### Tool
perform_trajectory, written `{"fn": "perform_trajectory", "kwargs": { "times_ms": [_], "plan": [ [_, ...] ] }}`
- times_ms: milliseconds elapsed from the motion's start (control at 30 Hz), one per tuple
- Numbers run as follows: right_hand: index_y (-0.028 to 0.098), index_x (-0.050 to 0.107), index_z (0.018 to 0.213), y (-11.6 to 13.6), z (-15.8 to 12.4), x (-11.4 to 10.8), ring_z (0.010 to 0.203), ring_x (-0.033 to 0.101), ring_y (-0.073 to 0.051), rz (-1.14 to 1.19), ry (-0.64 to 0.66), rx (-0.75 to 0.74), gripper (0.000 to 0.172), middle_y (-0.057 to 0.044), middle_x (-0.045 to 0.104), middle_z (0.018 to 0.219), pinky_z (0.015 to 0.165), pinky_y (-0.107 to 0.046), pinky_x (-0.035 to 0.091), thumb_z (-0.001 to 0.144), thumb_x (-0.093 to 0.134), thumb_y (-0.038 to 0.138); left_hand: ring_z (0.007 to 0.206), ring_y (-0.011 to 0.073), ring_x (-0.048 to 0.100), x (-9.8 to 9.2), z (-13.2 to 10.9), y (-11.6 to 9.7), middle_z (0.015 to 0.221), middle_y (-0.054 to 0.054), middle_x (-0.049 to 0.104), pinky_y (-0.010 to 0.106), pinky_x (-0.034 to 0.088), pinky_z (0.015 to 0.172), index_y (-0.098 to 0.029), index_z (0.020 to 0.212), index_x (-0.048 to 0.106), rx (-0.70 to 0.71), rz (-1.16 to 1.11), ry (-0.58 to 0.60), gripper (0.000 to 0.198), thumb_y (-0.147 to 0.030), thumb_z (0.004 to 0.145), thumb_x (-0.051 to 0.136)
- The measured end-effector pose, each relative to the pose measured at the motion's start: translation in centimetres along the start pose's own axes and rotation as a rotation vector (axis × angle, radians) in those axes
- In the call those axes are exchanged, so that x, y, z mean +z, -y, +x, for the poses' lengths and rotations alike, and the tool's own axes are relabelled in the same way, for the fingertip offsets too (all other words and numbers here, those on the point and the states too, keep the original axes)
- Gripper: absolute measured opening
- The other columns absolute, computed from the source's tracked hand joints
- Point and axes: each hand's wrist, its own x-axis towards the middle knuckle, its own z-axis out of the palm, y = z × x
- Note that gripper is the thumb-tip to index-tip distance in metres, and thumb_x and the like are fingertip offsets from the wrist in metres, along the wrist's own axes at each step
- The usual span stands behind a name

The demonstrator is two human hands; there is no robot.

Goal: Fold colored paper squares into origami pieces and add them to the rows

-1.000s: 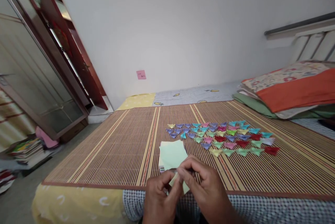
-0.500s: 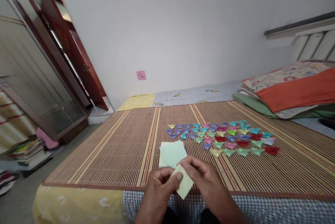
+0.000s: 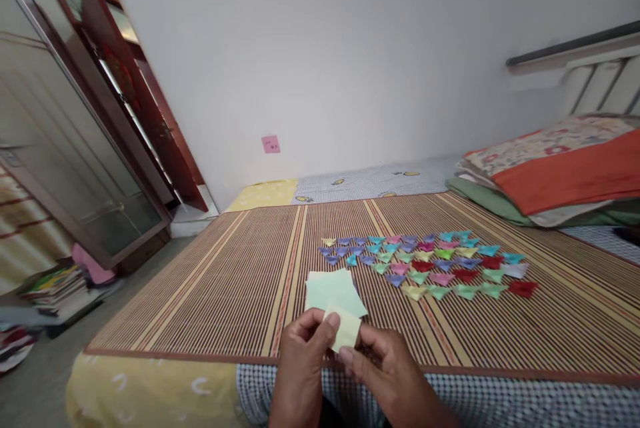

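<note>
a small pale-yellow square of paper (image 3: 349, 331) is held up at the near edge of a brown-and-tan striped mat (image 3: 210, 295), in front of a pale-green-topped stack of paper sheets (image 3: 331, 290). the left hand's (image 3: 304, 358) fingers pinch its left side, thumb on top; the right hand's (image 3: 383, 360) fingers pinch its lower edge. small multicoloured folded-paper pieces (image 3: 424, 257) lie in rows to the right.

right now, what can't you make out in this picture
All in the head view:
- fingertips of the left hand and right hand behind the yellow paper: hidden by the paper
- near end of the paper stack: covered by the yellow paper and left hand
- writing on the pink note: too small
- dark object: cut off by the right edge
</note>
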Motion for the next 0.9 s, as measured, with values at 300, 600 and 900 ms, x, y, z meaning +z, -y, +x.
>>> {"fn": "perform_trajectory", "kwargs": {
  "times_ms": [300,600,900],
  "plan": [
    [0.019,0.058,0.074,1.3,0.1,-0.8,0.058,0.047,-0.013,-0.126,-0.068,-0.053,0.041,0.004,0.047,0.061,0.055,-0.024,0.037,0.098,0.054,0.051,0.052,0.0095,0.048,-0.3,-0.2,-0.1,0.056,-0.003,0.056,0.020,0.041,0.052,-0.015,0.063,0.064,0.075,0.174,-0.004,0.040,-0.046,0.073,0.086],
    [0.016,0.068,0.080,1.4,-0.2,-2.1,0.062,0.053,-0.016,-0.153,0.087,0.066,0.046,0.001,0.056,0.065,0.059,-0.026,0.040,0.100,0.049,0.053,0.051,0.0104,0.045,-0.4,-0.3,-0.2,0.054,-0.003,0.054,0.022,0.035,0.051,-0.015,0.062,0.065,0.081,0.250,0.068,0.040,-0.049,0.075,0.082],
    [0.015,0.069,0.083,1.1,0.6,-1.0,0.057,0.042,-0.012,0.120,-0.027,0.173,0.047,0.002,0.053,0.066,0.051,-0.023,0.034,0.080,0.071,0.062,0.075,0.0190,0.064,-0.6,-0.4,-0.9,0.084,0.005,0.071,0.027,0.052,0.069,-0.019,0.101,0.073,0.193,0.254,0.004,0.041,-0.057,0.089,0.066]
  ]
}}
